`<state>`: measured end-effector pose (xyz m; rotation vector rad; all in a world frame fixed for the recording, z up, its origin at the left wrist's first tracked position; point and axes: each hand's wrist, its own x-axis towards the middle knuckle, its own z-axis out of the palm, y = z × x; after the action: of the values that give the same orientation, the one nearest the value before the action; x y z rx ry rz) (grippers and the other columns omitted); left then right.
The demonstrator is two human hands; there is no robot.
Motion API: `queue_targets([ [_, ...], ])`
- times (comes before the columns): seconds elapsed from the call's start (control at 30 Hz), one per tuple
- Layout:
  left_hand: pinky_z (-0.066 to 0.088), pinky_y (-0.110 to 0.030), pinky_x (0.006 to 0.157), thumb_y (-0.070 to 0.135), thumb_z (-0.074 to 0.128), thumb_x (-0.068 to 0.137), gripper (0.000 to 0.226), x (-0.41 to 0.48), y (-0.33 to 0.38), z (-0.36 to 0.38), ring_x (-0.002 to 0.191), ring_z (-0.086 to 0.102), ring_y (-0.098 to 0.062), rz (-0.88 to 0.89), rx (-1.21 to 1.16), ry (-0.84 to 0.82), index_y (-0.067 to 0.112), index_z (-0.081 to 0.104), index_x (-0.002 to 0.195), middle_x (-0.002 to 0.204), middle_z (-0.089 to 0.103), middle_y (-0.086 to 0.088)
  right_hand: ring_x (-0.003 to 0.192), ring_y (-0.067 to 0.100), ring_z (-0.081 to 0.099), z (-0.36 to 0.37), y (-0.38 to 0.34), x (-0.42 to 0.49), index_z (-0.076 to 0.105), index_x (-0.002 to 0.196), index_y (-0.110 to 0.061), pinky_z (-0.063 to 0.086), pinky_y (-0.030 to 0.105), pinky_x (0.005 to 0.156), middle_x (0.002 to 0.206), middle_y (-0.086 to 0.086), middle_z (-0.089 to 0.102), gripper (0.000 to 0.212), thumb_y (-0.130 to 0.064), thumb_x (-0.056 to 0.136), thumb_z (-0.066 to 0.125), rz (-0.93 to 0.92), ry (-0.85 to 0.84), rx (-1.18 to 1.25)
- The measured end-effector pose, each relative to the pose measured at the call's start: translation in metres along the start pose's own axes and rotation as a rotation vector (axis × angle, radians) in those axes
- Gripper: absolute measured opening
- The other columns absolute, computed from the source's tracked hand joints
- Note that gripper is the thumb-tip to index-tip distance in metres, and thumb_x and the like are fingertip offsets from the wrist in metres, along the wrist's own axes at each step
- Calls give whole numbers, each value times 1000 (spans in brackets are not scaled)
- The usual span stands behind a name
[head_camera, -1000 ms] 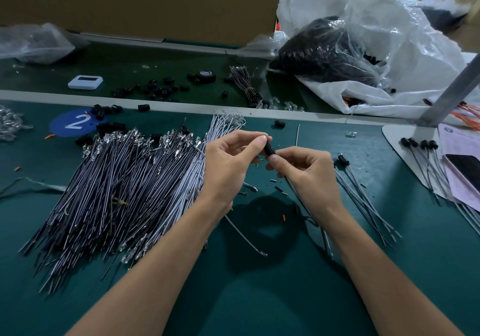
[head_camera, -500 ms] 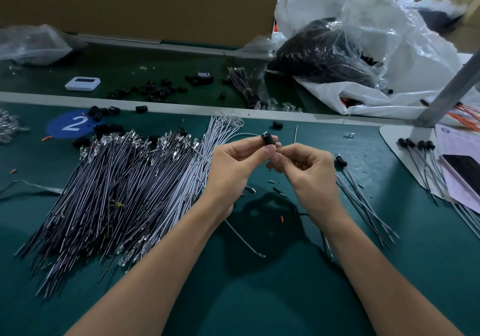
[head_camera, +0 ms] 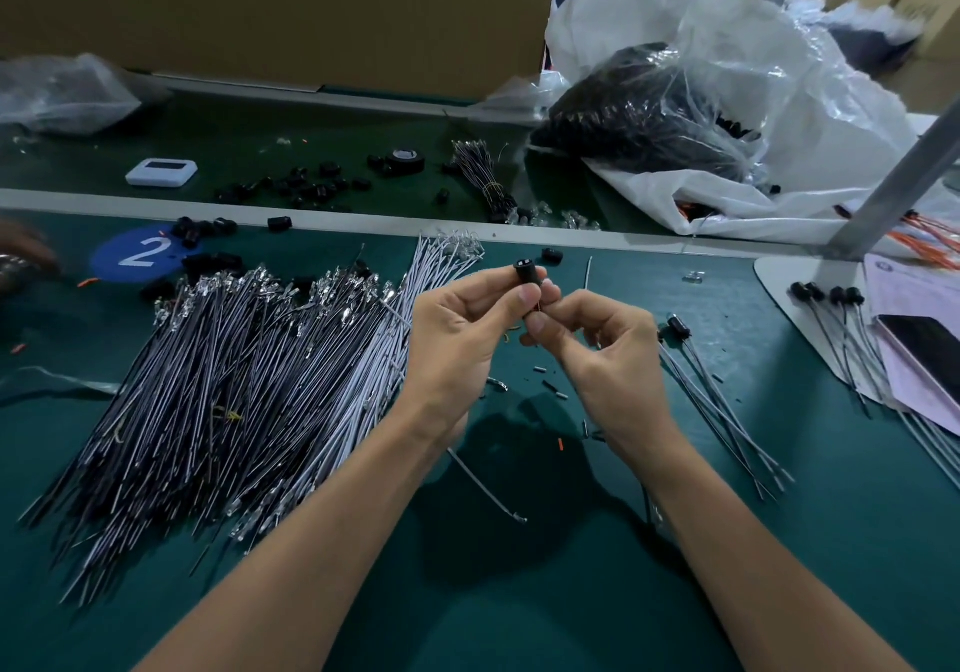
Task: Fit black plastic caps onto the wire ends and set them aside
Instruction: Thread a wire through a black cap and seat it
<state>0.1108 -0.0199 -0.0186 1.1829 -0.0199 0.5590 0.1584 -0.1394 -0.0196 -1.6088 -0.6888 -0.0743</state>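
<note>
Above the desk (head_camera: 519, 593) the left hand (head_camera: 462, 328) pinches the black cap (head_camera: 525, 276) upright in its fingers (head_camera: 483, 289) – the right hand (head_camera: 597, 344) pinches its lower end. Wire pile (head_camera: 234, 375) lies left – 2 groups of capped wires (head_camera: 727, 401) right.

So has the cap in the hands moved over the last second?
Yes. The held cap has moved away from the person, closing on the loose cap lying beyond it.
</note>
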Motion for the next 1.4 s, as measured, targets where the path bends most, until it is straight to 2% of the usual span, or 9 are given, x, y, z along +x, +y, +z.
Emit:
queue_targets([
  [0.07,52,-17,77,3,68,83,13,0,1,1,82,72,-11,-39,-7,-25,7,72,94,85,77,-3,63,31,56,-2,1,0,70,72,-4,45,34,65,66,5,70,13,-7,84,74,-2,22,8],
  [0.2,53,-19,78,16,76,69,31,0,1,-2,84,69,-14,-113,41,-66,5,74,99,93,76,-8,65,26,65,-7,2,-1,71,75,-3,52,27,67,67,9,70,13,-11,85,73,-3,53,67],
  [0.4,52,-18,78,14,74,69,18,-2,1,-4,86,72,-13,-120,16,-41,6,76,86,89,77,-6,65,30,60,0,5,-2,69,71,-6,48,50,69,66,4,70,17,-14,85,72,19,19,35],
  [0.7,53,-18,70,13,74,71,9,-3,4,-1,77,71,-11,-83,9,31,11,78,79,84,77,-4,68,8,65,6,1,-6,68,71,-2,50,28,70,69,4,71,13,-2,83,73,25,-20,48],
  [0.9,55,-37,88,27,75,65,18,-5,5,2,83,68,-20,-148,-74,23,13,79,76,84,75,-6,67,8,66,8,0,-6,67,71,-13,51,20,70,73,7,71,17,-1,81,75,-18,-13,54],
  [1.17,56,-31,75,20,68,73,13,-4,4,4,75,68,-16,-198,-195,22,12,77,70,81,75,-5,68,17,61,10,0,-6,73,74,-15,49,36,69,71,2,72,15,-2,80,76,-39,-6,-8],
  [1.27,56,-26,69,22,67,74,13,1,6,0,74,69,-15,-201,-220,13,15,77,69,75,74,-4,63,15,60,5,-3,-5,75,74,-12,46,32,64,67,-4,72,10,-13,84,73,-38,-30,-42],
  [1.33,56,-25,72,21,69,74,11,5,8,-10,74,70,-15,-228,-340,29,14,77,73,71,72,-4,59,29,59,-1,-5,-2,75,76,-13,44,36,59,64,1,71,24,-29,90,65,-17,14,-42],
  [1.4,58,-24,76,20,71,75,11,8,10,-21,70,70,-14,-266,-455,23,11,77,78,69,71,-3,53,24,56,-8,-4,1,76,79,-14,40,31,54,62,3,70,37,-39,96,53,34,138,-24],
])
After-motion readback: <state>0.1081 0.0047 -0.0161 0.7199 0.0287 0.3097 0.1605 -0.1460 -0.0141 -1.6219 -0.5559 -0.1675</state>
